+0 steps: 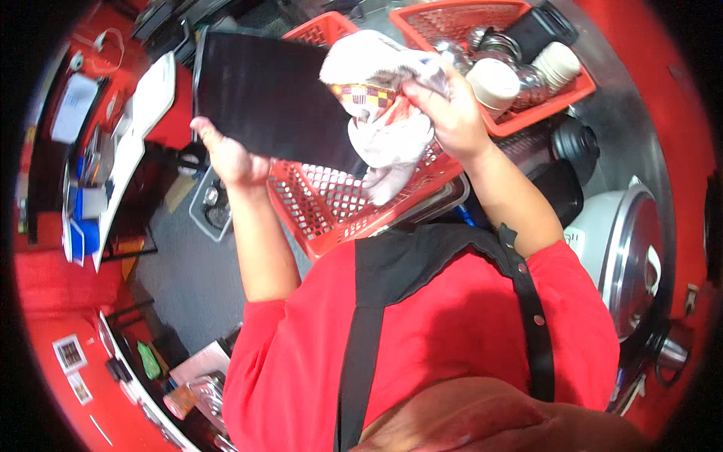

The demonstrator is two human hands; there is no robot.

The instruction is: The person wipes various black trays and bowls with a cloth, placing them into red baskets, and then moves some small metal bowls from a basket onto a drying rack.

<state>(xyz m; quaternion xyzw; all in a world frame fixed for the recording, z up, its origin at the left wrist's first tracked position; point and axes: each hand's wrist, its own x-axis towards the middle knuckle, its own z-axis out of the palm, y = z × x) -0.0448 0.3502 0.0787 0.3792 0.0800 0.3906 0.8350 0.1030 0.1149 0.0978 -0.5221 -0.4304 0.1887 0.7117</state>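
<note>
A black rectangular tray (265, 96) is held up in front of me, tilted above a red plastic basket (322, 237) with perforated sides. My left hand (234, 161) grips the tray's near left corner, thumb along its edge. Bunched in my right hand (452, 116) is a white cloth (390, 133) with a yellow and dark checked band. The cloth lies against the tray's right side and covers that edge. Its lower end hangs down over the basket.
Another red basket (587, 93) at the upper right holds white cups (493, 85), metal vessels and a black container. A large rice cooker (627, 254) stands to the right. On the floor at left is a clear plastic bin (203, 214). White-edged shelving (133, 152) lies farther left.
</note>
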